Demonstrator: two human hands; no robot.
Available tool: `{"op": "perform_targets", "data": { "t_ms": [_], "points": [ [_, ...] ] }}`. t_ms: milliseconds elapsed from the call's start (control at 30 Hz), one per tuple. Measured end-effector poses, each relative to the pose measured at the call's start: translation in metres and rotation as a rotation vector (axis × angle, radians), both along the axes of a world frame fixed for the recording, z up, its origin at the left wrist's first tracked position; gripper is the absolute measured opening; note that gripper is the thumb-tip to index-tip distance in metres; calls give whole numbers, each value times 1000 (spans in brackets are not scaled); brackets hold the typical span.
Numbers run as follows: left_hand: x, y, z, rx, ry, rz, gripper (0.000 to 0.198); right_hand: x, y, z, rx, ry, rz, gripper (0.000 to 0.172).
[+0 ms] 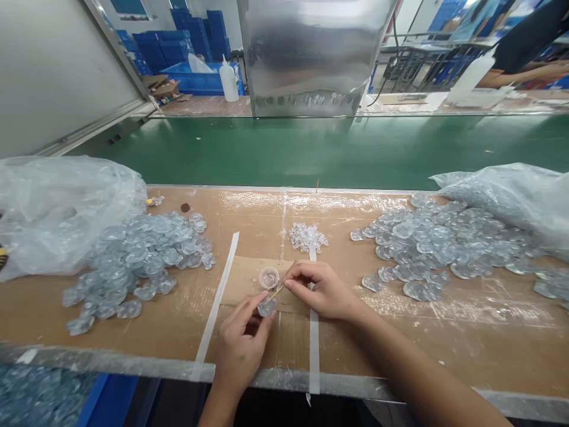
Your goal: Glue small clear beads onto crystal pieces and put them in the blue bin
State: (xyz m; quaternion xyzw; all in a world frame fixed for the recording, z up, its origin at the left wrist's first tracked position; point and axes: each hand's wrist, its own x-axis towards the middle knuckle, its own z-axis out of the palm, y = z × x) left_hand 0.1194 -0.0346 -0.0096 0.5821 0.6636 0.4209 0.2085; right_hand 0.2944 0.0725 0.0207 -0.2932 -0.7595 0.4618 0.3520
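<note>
1. Pinching a thin stick (276,292) in my nearly closed right hand (317,290), its tip touching a clear plastic piece (267,307).
2. Holding that piece in my half-open left hand (242,338), at 9 o'clock from my right hand.

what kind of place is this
Probably a factory assembly line: a green conveyor belt runs behind the workbench, heaps of clear plastic pieces lie on the bench, and blue crates are stacked beyond.
</note>
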Motion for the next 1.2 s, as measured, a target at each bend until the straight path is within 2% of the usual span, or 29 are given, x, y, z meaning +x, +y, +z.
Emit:
{"op": "perform_targets", "data": {
  "t_ms": [133, 300, 400, 500, 600, 667, 733, 900, 1033, 1200],
  "points": [
    [-2, -1, -2, -7, 13, -13, 26, 3, 3, -1, 35, 9, 0, 14],
    [-2, 0, -3, 30, 55, -14, 25, 4, 6, -5, 145, 19, -169, 14],
    [-3, 1, -3, 58, 74, -25, 25, 0, 3, -5, 182, -51, -124, 14],
    [-4, 2, -2, 75, 87, -27, 25, 5, 8, -3, 152, -104, -104, 16],
    [-4, 3, -2, 89, 114, -19, 24, 25, 27, -3, 109, -169, -347, 12],
    [-5, 3, -3, 104, 120, -30, 24, 41, 41, -7, 112, -304, -522, 11],
    [-7, 3, -5, 108, 125, -51, 25, 52, 52, -11, 118, -485, -602, 11],
    [-10, 2, -9, 73, 128, -42, 27, 47, 52, -15, 50, -758, -585, 11],
    [-8, 3, -4, 108, 121, -92, 25, 41, 48, -11, 44, -864, -579, 18],
    [-6, 4, 0, 145, 112, -94, 23, 43, 49, -8, 63, -928, -540, 21]
  ]
}}
